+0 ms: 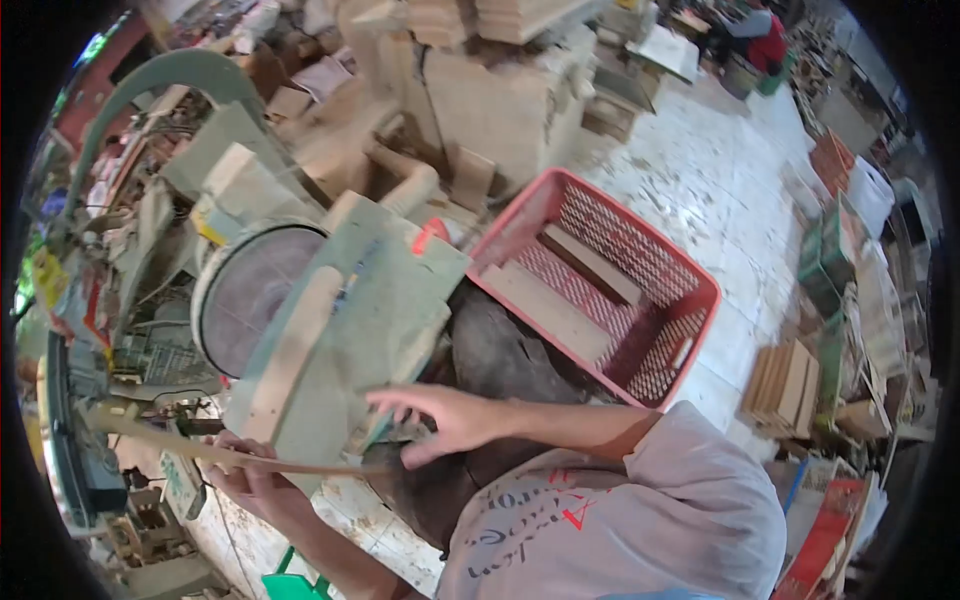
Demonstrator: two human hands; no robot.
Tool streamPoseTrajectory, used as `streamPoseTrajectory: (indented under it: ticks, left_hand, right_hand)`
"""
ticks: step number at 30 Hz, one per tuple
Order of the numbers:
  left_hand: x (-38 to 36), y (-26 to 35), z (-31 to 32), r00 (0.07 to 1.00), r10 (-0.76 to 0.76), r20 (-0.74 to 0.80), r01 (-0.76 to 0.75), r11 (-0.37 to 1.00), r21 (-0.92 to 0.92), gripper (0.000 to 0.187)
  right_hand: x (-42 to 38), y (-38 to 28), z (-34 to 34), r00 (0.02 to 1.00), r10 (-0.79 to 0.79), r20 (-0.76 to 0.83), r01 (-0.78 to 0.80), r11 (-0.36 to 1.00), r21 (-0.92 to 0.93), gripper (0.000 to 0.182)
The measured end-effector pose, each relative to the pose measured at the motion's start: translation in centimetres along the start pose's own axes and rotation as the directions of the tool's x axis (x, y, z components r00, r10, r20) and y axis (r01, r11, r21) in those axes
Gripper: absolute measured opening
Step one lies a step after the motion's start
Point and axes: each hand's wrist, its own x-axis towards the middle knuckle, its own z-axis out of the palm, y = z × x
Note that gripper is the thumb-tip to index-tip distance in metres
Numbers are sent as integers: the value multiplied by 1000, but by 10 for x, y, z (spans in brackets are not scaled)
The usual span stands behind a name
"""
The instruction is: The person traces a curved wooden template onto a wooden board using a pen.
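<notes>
A long thin wooden strip [190,447] lies in my left hand [245,472], whose fingers are wrapped round it at the lower left. Close to the strip's right end is my right hand [432,418], its fingers spread and nothing in them. Beyond my hands a pale green table [390,290] bears a wooden board [295,360]. At its left side stands a round sanding disc [262,290]. To the right, a red plastic basket [695,330] holds two wooden pieces [545,312].
Stacked wooden blocks [785,388] stand on the floor at the right, near green crates [830,255]. A green stool [293,583] is at the bottom. A person in red [765,42] sits far back. Clutter fills the left side.
</notes>
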Motion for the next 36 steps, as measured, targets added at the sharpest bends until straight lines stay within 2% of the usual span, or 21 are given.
streamPoseTrajectory:
  ticks: [2,4,5,7,9,10,11,12,13,14,15,16,17,18,19,20,22,23,25,29,36]
  left_hand:
    - [7,-9,15,997,-64,-49,59,992,-108,52]
    - [10,-12,45,953,-237,-187,167,930,-329,50]
    - [13,-17,55,910,-383,-162,315,890,-329,54]
    - [5,-27,90,876,-474,-92,422,844,-331,53]
    - [0,-30,124,895,-382,230,445,801,-400,33]
    - [-6,-31,141,870,-396,295,485,795,-365,34]
    - [-10,-32,153,838,-413,356,526,786,-326,36]
    - [-9,-26,162,838,-420,348,529,783,-328,36]
    - [-4,-12,169,834,-315,454,412,902,-132,40]
    - [2,4,173,791,-232,567,246,968,54,43]
    - [9,20,172,812,-227,538,196,974,116,43]
    - [19,31,163,824,1,567,-97,986,138,42]
    - [31,41,148,769,220,601,-380,912,152,42]
    - [42,58,133,659,424,621,-673,701,235,27]
    - [52,72,130,508,626,592,-811,578,86,16]
    - [61,89,125,352,741,572,-894,447,-28,16]
    - [69,118,121,150,811,566,-948,281,-151,16]
    - [71,124,123,98,814,572,-953,242,-181,16]
    - [69,125,130,43,801,597,-956,206,-207,16]
    - [65,123,138,-1,784,621,-954,186,-237,17]
    - [62,119,145,5,759,651,-956,194,-219,19]
  right_hand:
    - [-28,1,17,986,-130,-103,119,987,-108,77]
    - [-44,-4,9,977,-54,-206,53,999,-8,71]
    - [-51,3,6,946,-36,-321,38,999,2,60]
    - [-65,2,-10,870,124,-477,-36,981,189,34]
    - [-76,3,-28,687,7,-726,132,982,134,18]
    - [-85,5,-46,635,110,-764,51,982,184,24]
    - [-99,1,-62,432,352,-830,-135,936,326,27]
    - [-102,-9,-76,360,246,-900,254,902,349,28]
    - [-123,7,-97,229,159,-960,247,945,216,27]
    - [-147,4,-117,163,178,-970,183,961,207,25]
    - [-175,12,-137,153,84,-985,261,957,123,21]
    - [-196,12,-149,79,18,-997,337,941,44,20]
    - [-218,8,-160,0,28,-1000,292,956,27,24]
    - [-246,18,-172,-56,3,-998,223,975,-10,27]
    - [-264,18,-178,-91,24,-996,182,983,8,29]
    - [-278,24,-182,-72,34,-997,164,986,22,29]
    - [-300,44,-191,-108,86,-990,85,993,77,31]
    - [-307,57,-194,-104,95,-990,19,995,94,36]
    - [-325,104,-208,-192,148,-970,5,989,150,32]
    - [-348,182,-233,-277,309,-910,4,947,321,31]
    - [-333,224,-284,-243,355,-903,54,934,353,29]
